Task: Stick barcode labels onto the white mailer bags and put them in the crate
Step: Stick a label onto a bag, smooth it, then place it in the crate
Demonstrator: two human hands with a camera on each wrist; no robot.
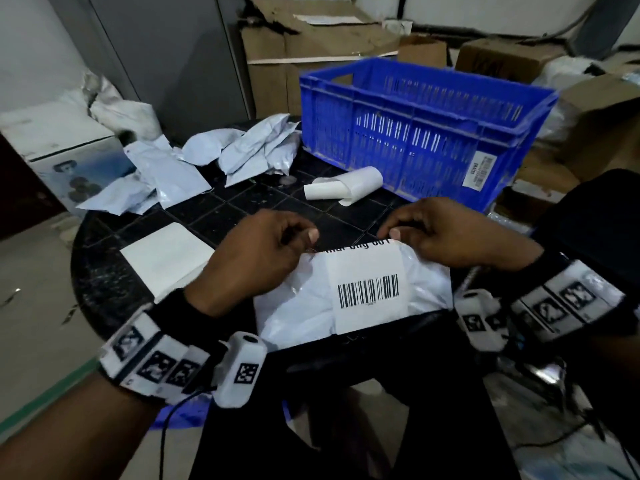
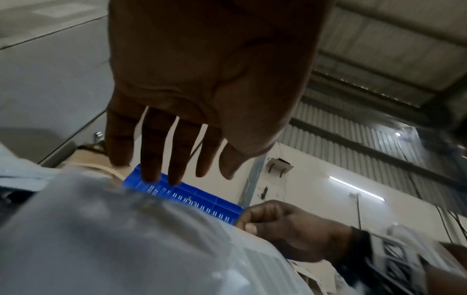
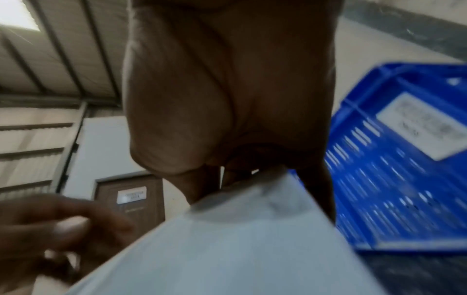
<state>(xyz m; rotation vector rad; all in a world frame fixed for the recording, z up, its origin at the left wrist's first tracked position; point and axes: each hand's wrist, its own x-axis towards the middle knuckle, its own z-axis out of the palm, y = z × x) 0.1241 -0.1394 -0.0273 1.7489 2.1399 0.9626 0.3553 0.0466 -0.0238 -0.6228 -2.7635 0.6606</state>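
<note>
A white mailer bag (image 1: 298, 306) lies at the near edge of the black table (image 1: 104, 278), and a barcode label (image 1: 369, 289) lies across its middle. My right hand (image 1: 446, 233) pinches the label's top edge between thumb and curled fingers; the left wrist view shows that hand (image 2: 290, 229) curled there too. My left hand (image 1: 263, 258) sits at the bag's top left corner with its thumb beside the label. In the left wrist view its fingers (image 2: 151, 151) hang fairly straight above the bag (image 2: 113, 239). The blue crate (image 1: 415, 133) stands behind the hands, and I cannot see its inside.
A pile of unlabelled white mailer bags (image 1: 242, 150) lies at the table's far left. A curled strip of backing paper (image 1: 346, 188) lies in front of the crate. A flat white sheet (image 1: 166, 258) sits left of my left hand. Cardboard boxes (image 1: 311, 46) stand behind the table.
</note>
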